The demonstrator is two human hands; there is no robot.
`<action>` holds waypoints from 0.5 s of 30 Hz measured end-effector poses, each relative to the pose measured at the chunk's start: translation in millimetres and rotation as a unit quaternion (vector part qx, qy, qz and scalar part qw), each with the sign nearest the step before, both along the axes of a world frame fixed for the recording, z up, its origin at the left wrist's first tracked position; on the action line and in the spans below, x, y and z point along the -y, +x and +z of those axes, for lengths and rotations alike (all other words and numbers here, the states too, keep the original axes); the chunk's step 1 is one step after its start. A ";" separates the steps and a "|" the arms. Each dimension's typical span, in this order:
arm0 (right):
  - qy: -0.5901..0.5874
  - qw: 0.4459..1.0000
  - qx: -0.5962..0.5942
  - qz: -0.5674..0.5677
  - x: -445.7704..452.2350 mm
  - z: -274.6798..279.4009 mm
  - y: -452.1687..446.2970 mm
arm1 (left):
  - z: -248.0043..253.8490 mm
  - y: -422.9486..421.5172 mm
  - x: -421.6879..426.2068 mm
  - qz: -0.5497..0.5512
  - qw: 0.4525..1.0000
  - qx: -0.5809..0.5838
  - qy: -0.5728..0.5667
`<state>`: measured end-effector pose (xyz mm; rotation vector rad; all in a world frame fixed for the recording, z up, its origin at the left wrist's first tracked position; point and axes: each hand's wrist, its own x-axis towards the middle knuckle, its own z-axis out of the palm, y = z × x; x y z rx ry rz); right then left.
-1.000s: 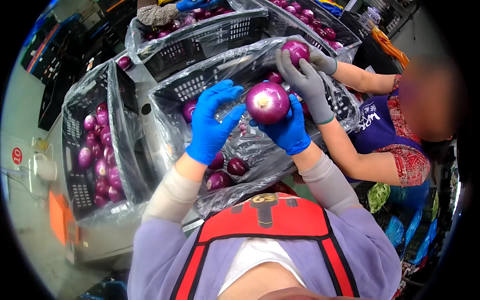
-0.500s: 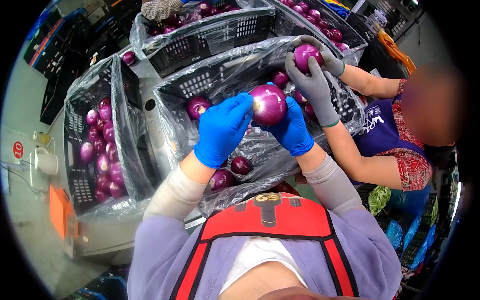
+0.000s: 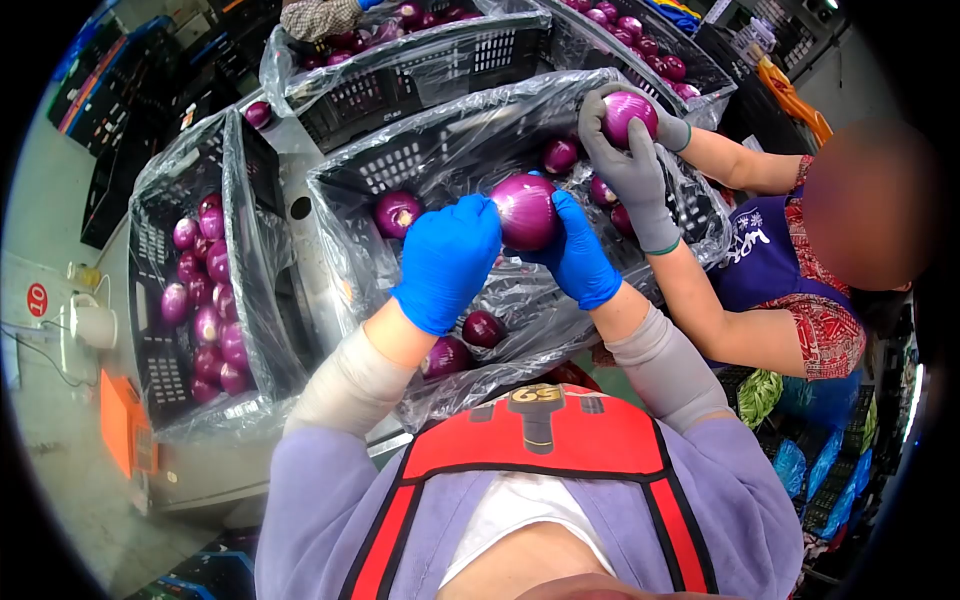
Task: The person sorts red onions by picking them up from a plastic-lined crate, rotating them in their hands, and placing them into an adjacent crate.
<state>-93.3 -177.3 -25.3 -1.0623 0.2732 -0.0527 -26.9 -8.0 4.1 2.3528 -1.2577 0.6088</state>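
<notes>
A large, shiny red onion (image 3: pixel 527 212) is held up above a plastic-lined black crate (image 3: pixel 385 176). My right hand (image 3: pixel 582 255), in a blue glove, grips it from the right and below, thumb along its side. My left hand (image 3: pixel 448 262), also blue-gloved, is closed with its fingertips against the onion's left end; what exactly they pinch is hidden. Inside the crate lie a red onion (image 3: pixel 397 214) on the left, another onion (image 3: pixel 484 329) near the front, and several more on the right, partly covered by hands.
At the right, a co-worker's grey-gloved hands (image 3: pixel 630 170) hold another onion (image 3: pixel 628 117) over the same crate. A lined crate (image 3: pixel 160 350) of onions stands at left. More onion crates (image 3: pixel 420 85) are behind, with another person's sleeve (image 3: pixel 318 18). A loose onion (image 3: pixel 258 115) lies at back left.
The held onion has turned, so its pale end no longer faces me. My left hand has rolled inward against it. The co-worker's onion has shifted slightly right.
</notes>
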 end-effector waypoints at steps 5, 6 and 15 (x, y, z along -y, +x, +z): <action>0.124 0.989 -0.034 0.069 2.4 3.3 0.3 | 1.6 6.2 -2.4 -0.030 0.989 -0.081 -0.119; 0.175 0.980 -0.036 0.089 2.7 3.6 0.7 | 1.9 8.5 -3.2 -0.032 0.972 -0.143 -0.184; 0.240 0.955 -0.035 0.168 9.5 5.7 1.8 | -5.3 13.8 4.9 -0.264 0.699 -0.531 -0.399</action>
